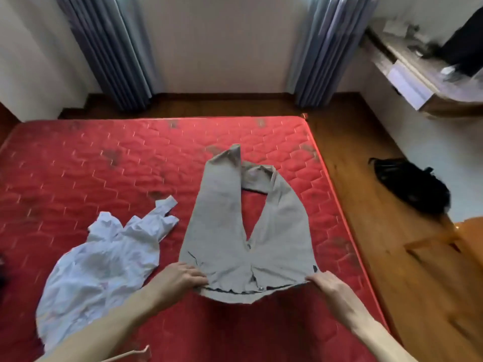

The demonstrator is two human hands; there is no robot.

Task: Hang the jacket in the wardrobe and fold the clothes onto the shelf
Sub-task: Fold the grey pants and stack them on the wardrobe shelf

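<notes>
Grey trousers [222, 231] lie spread on the red mattress [78, 165], waistband toward me, legs splayed away in a V. My left hand [180, 276] grips the waistband's left corner. At the right corner of the waistband my right hand [328, 283] holds the cloth. A crumpled white shirt [104, 257] lies on the mattress to the left of the trousers, apart from them. Part of a pale clothes hanger [136, 352] shows at the bottom edge, beside my left forearm.
Wooden floor [379, 231] runs along the mattress's right side, with a black bag [410, 186] on it. An orange object [467, 239] sits at the right edge. A wall-mounted desk [418, 82] is far right; blue curtains [112, 53] hang on the far wall.
</notes>
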